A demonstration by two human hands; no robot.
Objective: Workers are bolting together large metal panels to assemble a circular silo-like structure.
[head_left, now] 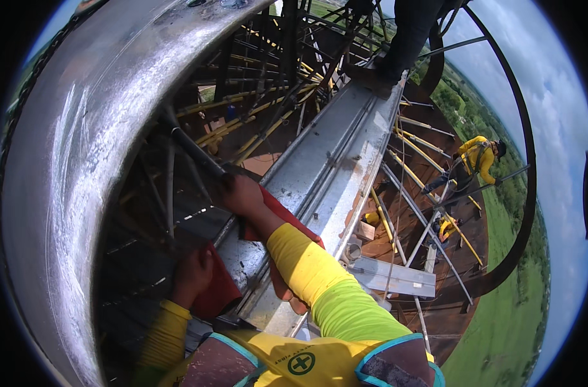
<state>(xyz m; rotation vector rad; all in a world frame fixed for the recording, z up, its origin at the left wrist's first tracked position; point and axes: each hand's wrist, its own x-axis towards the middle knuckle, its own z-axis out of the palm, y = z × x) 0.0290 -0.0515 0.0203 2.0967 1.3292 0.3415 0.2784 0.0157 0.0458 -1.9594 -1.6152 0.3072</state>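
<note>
My right hand (244,195) reaches forward over the metal planks, fingers curled at the lower end of a dark round bar (197,152). Shadow and blur hide whether the fingers go fully around it. My left hand (194,276) is lower and to the left, in shade, its fingers bent and smeared. It lies against a red cloth-like piece (219,287). More red material (284,213) shows beneath my right forearm. On the left curves a large shiny metal shell (68,161), close to both hands.
Galvanised metal planks (336,161) run forward to another person's dark-trousered legs (407,39). Yellow and grey poles (407,171) cross a brown deck far below. A worker in yellow (478,161) is at right, beside a curved dark rail (529,161). Green fields lie beyond.
</note>
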